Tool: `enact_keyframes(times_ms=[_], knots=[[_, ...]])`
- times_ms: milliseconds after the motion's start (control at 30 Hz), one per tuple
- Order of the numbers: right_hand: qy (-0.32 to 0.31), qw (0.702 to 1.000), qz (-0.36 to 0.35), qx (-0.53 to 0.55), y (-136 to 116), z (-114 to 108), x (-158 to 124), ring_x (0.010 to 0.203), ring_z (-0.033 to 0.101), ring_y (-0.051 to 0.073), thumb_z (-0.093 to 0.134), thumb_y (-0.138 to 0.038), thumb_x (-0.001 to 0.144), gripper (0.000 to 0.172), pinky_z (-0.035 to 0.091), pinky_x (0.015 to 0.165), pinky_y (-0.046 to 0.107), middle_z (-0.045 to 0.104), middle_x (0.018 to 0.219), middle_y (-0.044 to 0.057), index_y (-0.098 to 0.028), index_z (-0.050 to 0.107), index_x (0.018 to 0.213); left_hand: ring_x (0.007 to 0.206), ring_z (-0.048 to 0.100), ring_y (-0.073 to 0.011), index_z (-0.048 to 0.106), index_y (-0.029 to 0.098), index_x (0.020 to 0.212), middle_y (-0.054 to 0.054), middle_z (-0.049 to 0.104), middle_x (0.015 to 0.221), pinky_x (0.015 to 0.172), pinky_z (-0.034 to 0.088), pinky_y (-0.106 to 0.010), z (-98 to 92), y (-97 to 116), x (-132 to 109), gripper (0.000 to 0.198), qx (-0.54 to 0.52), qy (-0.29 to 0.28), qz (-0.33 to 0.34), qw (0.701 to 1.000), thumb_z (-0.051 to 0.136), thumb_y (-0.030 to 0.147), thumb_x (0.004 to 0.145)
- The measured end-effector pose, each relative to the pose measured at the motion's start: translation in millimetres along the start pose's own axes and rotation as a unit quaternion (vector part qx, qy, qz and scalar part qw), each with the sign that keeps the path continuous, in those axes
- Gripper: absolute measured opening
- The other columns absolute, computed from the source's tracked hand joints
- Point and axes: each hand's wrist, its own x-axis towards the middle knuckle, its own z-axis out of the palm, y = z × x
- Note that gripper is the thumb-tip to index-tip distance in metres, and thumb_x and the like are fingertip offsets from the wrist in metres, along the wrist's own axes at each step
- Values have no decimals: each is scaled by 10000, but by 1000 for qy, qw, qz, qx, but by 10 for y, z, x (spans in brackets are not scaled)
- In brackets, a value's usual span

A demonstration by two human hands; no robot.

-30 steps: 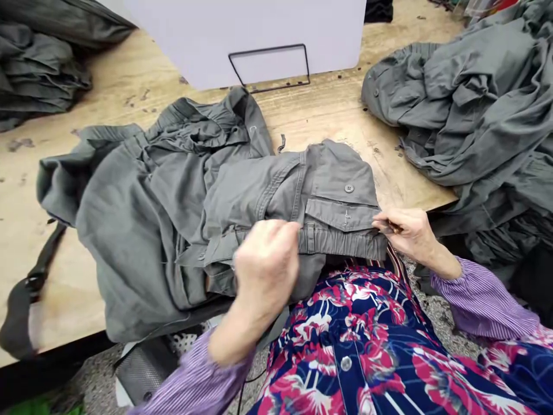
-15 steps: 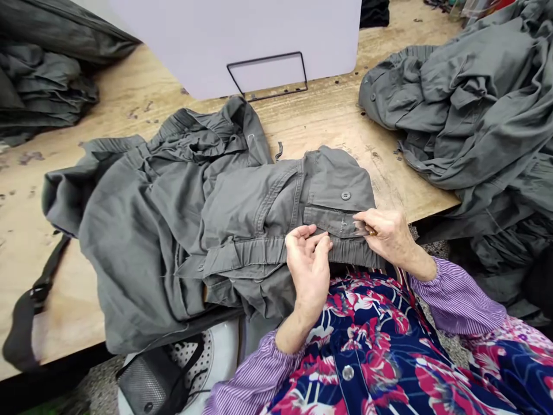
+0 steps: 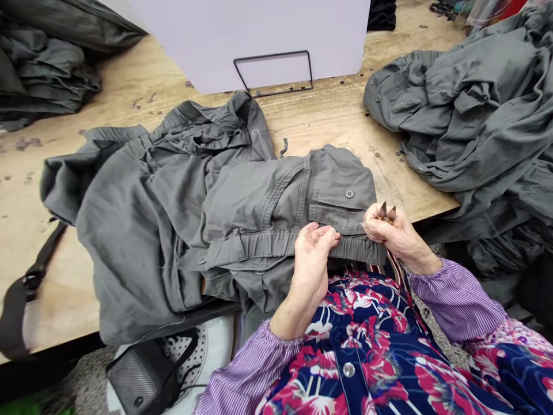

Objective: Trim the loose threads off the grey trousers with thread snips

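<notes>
Grey cargo trousers lie spread across the table's near edge. Their cargo pocket, with a button showing, faces up, and its pocket flap is folded toward me. My left hand pinches the cloth at the flap's near edge, fingers curled and thumb on top. Just right of the flap, my right hand is closed around small thread snips, their two pointed blades sticking up apart from each other. A wisp of pale thread seems to stick out from the right fingertips.
More grey garments are heaped at the right and back left. A white board with a black wire stand rises behind. A black strap hangs at the left edge. Below sits a white stool with a black mesh pouch.
My right hand has drawn back right from the flap and turned the snips blades-up. The loose thread tuft on the flap no longer shows. My left hand keeps its pinch.
</notes>
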Motion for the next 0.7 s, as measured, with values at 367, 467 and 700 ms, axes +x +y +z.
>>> enact_keyframes(times_ms=[367,467,700], knots=[[-47,940,-114,-318,-257,-99,-14,477,411,59,561,-235,800,141,302,476,197,536,563,-18,-141,610,708,526,559,-66,445,157,706,63,522,615,522,425,-181,173,-86,252,389,-59,-21,-40,997,769,297,544],[-3,872,-127,-472,-99,-115,145,517,492,88,517,-175,794,149,331,535,219,598,596,13,-145,661,772,501,504,-37,498,136,658,61,546,583,520,380,-165,223,-121,275,299,-71,-15,-15,997,753,199,516],[52,895,-121,-427,84,-13,236,510,503,95,585,-350,794,247,341,528,209,616,618,16,-141,671,893,652,567,-72,593,128,691,21,653,678,690,440,-208,143,-192,163,198,-117,-71,46,990,708,111,531]])
